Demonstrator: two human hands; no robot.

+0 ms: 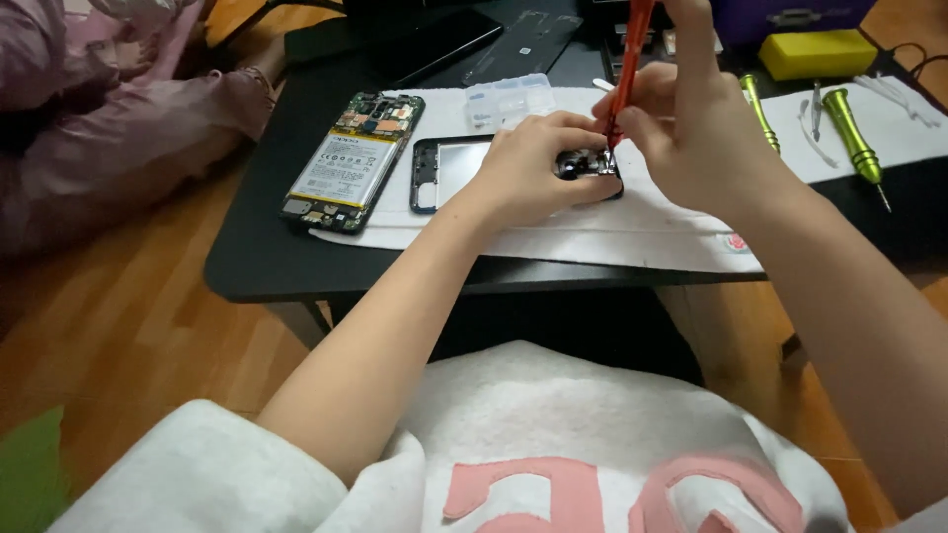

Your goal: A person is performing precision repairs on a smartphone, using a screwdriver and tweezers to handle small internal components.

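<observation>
My left hand (528, 163) presses down on the right end of a black phone frame (449, 170) that lies on a white cloth (612, 232). My right hand (691, 118) grips an orange-handled screwdriver (629, 54), held nearly upright, with its tip on the small camera part (585, 163) at the frame's right end. To the left of the frame lies an opened phone body (351, 163) with its battery and circuit board showing.
The low black table (267, 262) also carries a clear plastic parts box (509, 97), two green-handled screwdrivers (854, 138), tweezers (816, 109), a yellow block (818, 51) and black phone panels (523, 44). A person in pink (109, 128) sits at the left on the wooden floor.
</observation>
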